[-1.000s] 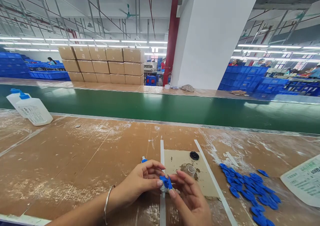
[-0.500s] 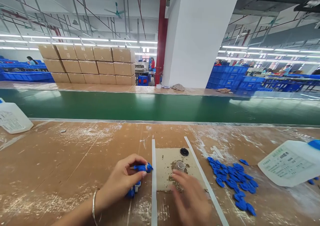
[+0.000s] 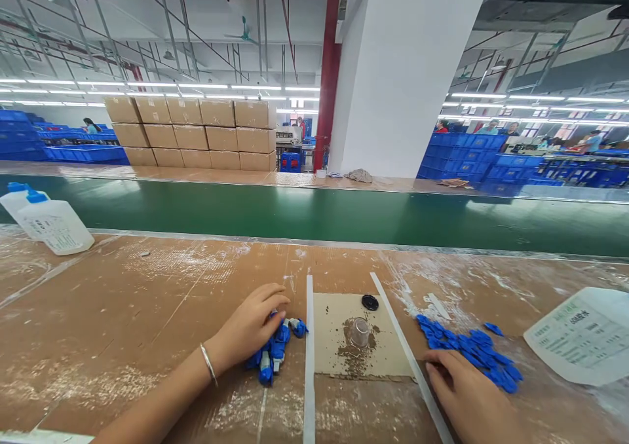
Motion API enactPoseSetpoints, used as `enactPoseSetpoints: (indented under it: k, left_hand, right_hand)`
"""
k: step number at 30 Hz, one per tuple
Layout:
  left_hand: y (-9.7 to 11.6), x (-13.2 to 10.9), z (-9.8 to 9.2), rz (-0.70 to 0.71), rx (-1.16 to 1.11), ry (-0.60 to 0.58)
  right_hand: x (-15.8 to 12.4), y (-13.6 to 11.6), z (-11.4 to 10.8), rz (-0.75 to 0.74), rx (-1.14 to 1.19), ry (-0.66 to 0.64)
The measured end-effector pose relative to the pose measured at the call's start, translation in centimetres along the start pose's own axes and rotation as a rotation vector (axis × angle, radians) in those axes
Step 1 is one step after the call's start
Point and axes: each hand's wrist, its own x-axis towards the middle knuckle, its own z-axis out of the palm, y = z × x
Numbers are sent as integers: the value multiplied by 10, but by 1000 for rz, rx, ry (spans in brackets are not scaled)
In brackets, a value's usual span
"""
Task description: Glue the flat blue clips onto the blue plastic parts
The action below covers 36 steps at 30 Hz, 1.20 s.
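Observation:
My left hand (image 3: 253,323) is over a small heap of blue pieces with whitish parts (image 3: 276,351), its fingers loosely bent and apart. One similar blue piece (image 3: 297,327) lies just past the fingertips, beside the left tape strip. My right hand (image 3: 466,391) is at the near left edge of a pile of flat blue pieces (image 3: 474,349). Its thumb and forefinger are slightly apart, with nothing visible between them. Between the hands, a small clear cup (image 3: 360,333) stands on a beige board (image 3: 327,349) spotted with brown stains. A round black lid (image 3: 370,302) lies at the board's far edge.
White tape strips (image 3: 309,391) flank the board. A translucent jug (image 3: 584,336) lies at the right, and two blue-capped jugs (image 3: 59,228) are at the far left. Beyond the brown table runs a green conveyor belt (image 3: 236,211), with stacked cartons (image 3: 191,133) behind it.
My left hand has let go of a blue piece, which now lies by the left tape. My right hand has moved from the clear cup rightward to the blue pile. The view has shifted slightly left.

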Motion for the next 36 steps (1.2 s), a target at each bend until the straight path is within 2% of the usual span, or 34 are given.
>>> enactPoseSetpoints:
  k: [3, 6, 8, 10, 13, 16, 19, 23, 28, 33, 36]
  left_hand:
    - [15, 3, 5, 69, -101, -114]
    - [20, 4, 12, 70, -54, -207]
    - [21, 3, 15, 59, -21, -212]
    - [20, 2, 16, 59, -5, -190]
    - [22, 0, 10, 80, -13, -138]
    - [27, -1, 2, 64, -103, -89]
    - [33, -3, -5, -25, -286, -91]
    - [39, -4, -8, -219, -593, -143]
    - [38, -5, -1, -410, -1191, -277]
    - [36, -6, 4, -483, -1387, -311]
    - [37, -7, 3, -511, -1417, -297]
  right_hand:
    - [-3, -9, -3, 104, 226, -70]
    - [-10, -11, -1, 125, 256, 10]
    - [-15, -9, 0, 89, 240, 87]
    - [-19, -6, -2, -20, 218, 178]
    - [-19, -4, -6, -303, 145, 297]
    - [-17, -1, -7, -560, 31, 302]
    - [-17, 5, -1, -647, -67, 260]
    - [-19, 13, 8, -653, -117, 206]
    - [-15, 13, 6, -577, 16, 161]
    - [-5, -9, 3, -374, 201, 149]
    - [8, -35, 5, -418, 270, 143]
